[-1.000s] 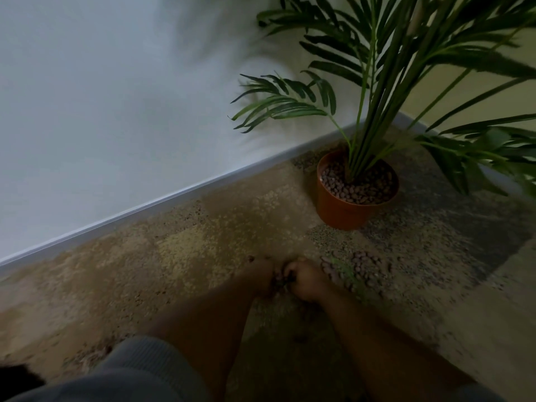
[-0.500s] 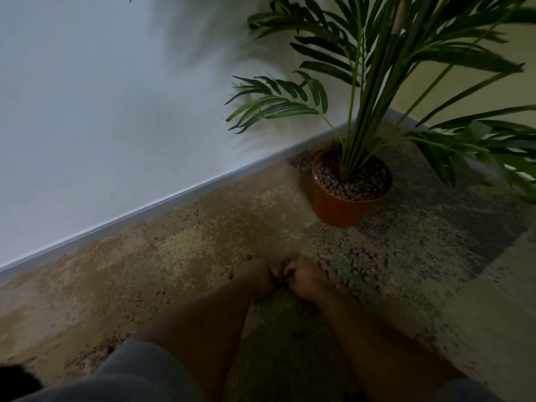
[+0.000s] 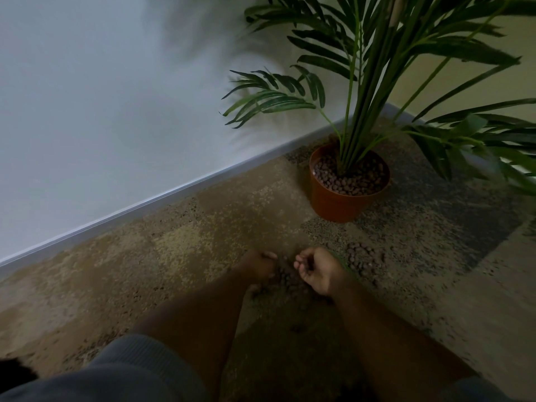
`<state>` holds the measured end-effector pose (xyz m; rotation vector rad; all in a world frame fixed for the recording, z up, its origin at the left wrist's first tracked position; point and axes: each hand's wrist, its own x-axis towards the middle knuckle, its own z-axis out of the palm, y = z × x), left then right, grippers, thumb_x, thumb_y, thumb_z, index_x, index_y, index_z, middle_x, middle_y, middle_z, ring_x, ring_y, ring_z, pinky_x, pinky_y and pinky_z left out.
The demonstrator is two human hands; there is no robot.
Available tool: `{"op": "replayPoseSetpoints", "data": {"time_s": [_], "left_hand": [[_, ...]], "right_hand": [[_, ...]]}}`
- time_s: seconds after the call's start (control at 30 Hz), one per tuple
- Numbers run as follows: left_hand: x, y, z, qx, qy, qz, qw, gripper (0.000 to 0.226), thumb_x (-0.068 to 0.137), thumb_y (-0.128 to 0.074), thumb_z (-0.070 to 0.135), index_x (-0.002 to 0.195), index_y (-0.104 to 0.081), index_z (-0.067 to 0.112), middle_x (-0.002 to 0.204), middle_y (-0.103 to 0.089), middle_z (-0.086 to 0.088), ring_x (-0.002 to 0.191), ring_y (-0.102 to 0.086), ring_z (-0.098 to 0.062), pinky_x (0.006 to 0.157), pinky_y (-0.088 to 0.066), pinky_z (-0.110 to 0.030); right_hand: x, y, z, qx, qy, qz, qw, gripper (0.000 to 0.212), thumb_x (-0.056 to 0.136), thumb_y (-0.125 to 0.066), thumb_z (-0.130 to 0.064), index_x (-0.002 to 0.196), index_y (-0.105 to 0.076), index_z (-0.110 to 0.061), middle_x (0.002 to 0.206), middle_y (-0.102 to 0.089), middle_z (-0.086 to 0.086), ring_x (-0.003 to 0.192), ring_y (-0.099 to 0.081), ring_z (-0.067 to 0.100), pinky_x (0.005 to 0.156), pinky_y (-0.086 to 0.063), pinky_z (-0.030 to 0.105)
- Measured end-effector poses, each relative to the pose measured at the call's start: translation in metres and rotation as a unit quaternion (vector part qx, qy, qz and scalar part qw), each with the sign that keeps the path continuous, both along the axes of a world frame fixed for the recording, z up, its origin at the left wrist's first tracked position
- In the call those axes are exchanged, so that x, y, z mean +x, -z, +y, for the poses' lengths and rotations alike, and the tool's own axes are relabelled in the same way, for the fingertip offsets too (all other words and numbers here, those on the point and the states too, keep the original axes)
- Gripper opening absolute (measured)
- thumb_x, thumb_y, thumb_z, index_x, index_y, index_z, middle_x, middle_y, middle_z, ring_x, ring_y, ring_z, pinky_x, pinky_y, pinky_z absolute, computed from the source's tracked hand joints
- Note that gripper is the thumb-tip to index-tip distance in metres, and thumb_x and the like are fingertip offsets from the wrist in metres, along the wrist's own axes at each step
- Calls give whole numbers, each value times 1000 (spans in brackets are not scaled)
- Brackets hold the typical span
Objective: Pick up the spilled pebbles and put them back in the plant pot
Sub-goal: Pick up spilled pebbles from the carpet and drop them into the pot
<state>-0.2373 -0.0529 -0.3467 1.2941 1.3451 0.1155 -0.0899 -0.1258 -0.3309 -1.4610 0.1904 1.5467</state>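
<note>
Both hands low in the frame centre, down on the carpet (image 3: 179, 248), close together but not touching.

Left hand (image 3: 259, 266): fingers curled inward, knuckles toward the camera, resting at the edge of a small heap of pebbles (image 3: 285, 278) that lies in the gap between the hands. Too dark and blurred to say whether it actually grips any — cannot tell.

Right hand (image 3: 317, 269): palm turned up and toward the left hand, fingers loosely curled in a cup. Contents of the cup not readable; cannot tell if it holds pebbles.

More spilled pebbles (image 3: 364, 253) in a loose patch on the carpet just right of the right hand, toward the centre-right of the frame.

Plant pot (image 3: 336, 204): orange-brown, upright, centre-right of the frame, above the hands and well apart from them. Its top is filled with the same brown pebbles around the stems. Palm plant (image 3: 374, 82) rises from it; fronds fill the upper right and spread left and right.

Pot sits near the room corner. White wall (image 3: 101, 97) takes the upper left, pale skirting board (image 3: 145, 206) runs diagonally from lower left up to the corner behind the pot.

Bare forearms run up from the bottom edge; grey sleeve (image 3: 130, 369) at lower left.
</note>
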Motion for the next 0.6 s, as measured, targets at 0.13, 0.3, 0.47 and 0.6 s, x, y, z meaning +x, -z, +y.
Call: {"op": "replayPoseSetpoints", "data": {"time_s": [0.13,0.3,0.47,0.6], "left_hand": [[8,-16,-3,-159,-143,-134,968,19,88,-47,-2,95,-63,5,78,-57,-6,63,-52,-10,46,-47,-15],[14,-30,-6,-261,-173,-233,921,21,90,-39,12,81,-57,10,62,-55,-4,50,-50,-10,45,-39,-16],[30,-31,-2,-249,-207,-227,918,26,97,-43,27,80,-57,12,64,-58,-3,53,-53,-9,48,-43,-15],[45,-29,3,-222,-295,-207,906,29,99,-34,15,83,-56,6,76,-58,-9,66,-56,-14,56,-52,-20]], "right_hand": [[3,-4,-3,33,-36,-2,999,19,94,-59,-14,79,-48,-17,62,-38,-3,47,-33,6,33,-24,15],[1,-9,-4,88,-14,24,996,22,91,-43,3,78,-44,-14,49,-29,-4,30,-25,4,29,-16,15],[4,-17,-7,115,46,56,991,21,86,-36,7,80,-46,-9,75,-46,7,45,-46,8,34,-36,12],[10,-22,-6,110,76,64,989,19,90,-39,6,78,-49,-6,84,-50,11,83,-55,20,72,-57,26]]}}
